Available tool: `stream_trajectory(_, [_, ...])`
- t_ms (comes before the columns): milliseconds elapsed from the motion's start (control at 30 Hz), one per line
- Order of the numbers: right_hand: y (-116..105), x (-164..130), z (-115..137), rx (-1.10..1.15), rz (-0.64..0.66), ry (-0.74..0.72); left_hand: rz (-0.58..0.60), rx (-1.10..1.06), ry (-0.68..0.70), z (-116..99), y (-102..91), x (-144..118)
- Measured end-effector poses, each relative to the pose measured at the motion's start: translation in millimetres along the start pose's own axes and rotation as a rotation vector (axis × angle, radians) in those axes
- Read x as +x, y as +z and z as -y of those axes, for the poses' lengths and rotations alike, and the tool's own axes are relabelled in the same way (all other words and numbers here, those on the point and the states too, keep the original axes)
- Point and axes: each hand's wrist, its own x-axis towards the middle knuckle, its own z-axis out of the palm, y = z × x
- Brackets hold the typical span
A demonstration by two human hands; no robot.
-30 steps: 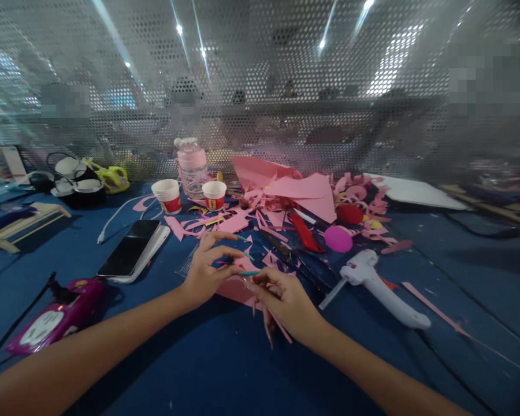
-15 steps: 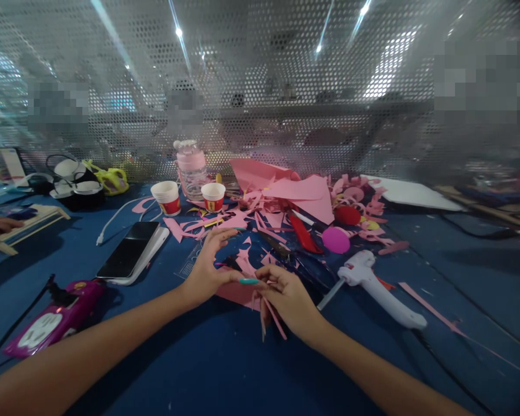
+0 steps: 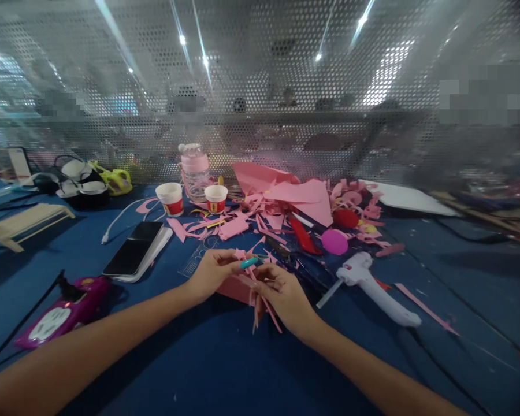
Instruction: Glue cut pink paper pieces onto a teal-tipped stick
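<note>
My left hand [image 3: 211, 273] is closed in a pinch, a long teal thumbnail [image 3: 248, 263] pointing right. Its fingertips are on a pink paper scrap [image 3: 240, 253]. Close beside it, my right hand [image 3: 288, 296] is closed on thin pink paper strips [image 3: 272, 315] that hang down below the fingers. How many strips it holds is hard to tell. A larger pink paper sheet [image 3: 234, 290] lies under the hands, partly covered by them. A clear stencil ruler [image 3: 194, 263] lies just left of my left hand.
Pink paper scraps [image 3: 303, 199] are heaped at the back with a red-handled tool [image 3: 304, 236]. A white glue gun [image 3: 375, 292] lies right. A phone [image 3: 134, 248], a purple power strip [image 3: 65, 312] and a wooden frame [image 3: 30, 222] are left. Paper cups [image 3: 170, 199] and a bottle [image 3: 195, 173] stand behind.
My left hand's raised fingers have come down and closed to a pinch on pink paper. My right hand stays nearly in place with the strips. Another person's hand has left the wooden frame.
</note>
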Motion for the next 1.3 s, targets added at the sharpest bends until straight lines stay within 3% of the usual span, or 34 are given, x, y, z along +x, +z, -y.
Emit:
stream_trajectory(433, [3.2,-1.3,5.0,0.096,0.000,0.045,-0.134,0.280,0.229,6.0,-6.2,-1.9])
stream_trajectory(633, [-2.8,2.4,2.9,0.138,-0.058,-0.002,-0.083,0.335,0.410,5.6,-8.7,-3.5])
stream_trajectory(867, [-10.5,5.8,-1.1,0.179,-0.110,-0.053,-0.286,0.203,0.269,4.8,-10.3,-2.4])
stream_trajectory(1067, [-9.4,6.4,-4.3,0.199,-0.074,-0.059,-0.256,0.104,0.199,6.0,-7.8,0.6])
stream_trajectory(1167, [-7.9,5.8,-2.5,0.208,-0.059,-0.040,-0.261,0.021,0.251,7.7,-7.1,3.0])
stream_trajectory(1300, [-5.7,2.8,2.1,0.130,-0.057,-0.021,-0.184,0.000,0.282,9.1,-7.3,4.2])
